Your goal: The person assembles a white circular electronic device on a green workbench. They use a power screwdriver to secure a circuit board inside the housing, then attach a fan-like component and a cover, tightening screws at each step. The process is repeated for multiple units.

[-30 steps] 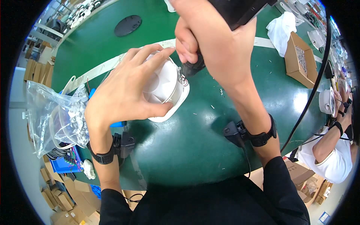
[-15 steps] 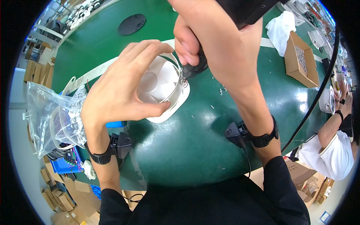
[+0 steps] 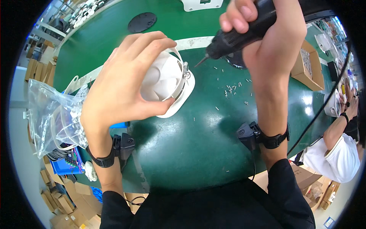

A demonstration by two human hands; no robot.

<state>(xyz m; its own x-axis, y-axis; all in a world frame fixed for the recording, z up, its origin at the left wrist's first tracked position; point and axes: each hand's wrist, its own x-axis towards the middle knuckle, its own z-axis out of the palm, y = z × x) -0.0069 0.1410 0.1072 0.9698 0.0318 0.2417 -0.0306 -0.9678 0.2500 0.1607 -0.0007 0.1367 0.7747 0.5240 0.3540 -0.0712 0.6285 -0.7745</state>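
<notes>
Gripping from above, the left hand [image 3: 118, 95] holds the round white plastic fan housing [image 3: 167, 82] on the green table [image 3: 183, 152], fingers closed around its rim, as before. To its right, the right hand [image 3: 267, 34], wrapped around the black electric screwdriver [image 3: 236, 36], has lifted its tip off the housing; this screw seems finished. Small loose screws [image 3: 232, 89] lie nearby.

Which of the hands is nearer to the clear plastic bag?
Left. The left hand, gripping the round white plastic part, is beside the clear plastic bag; the right hand is far across the table.
</notes>
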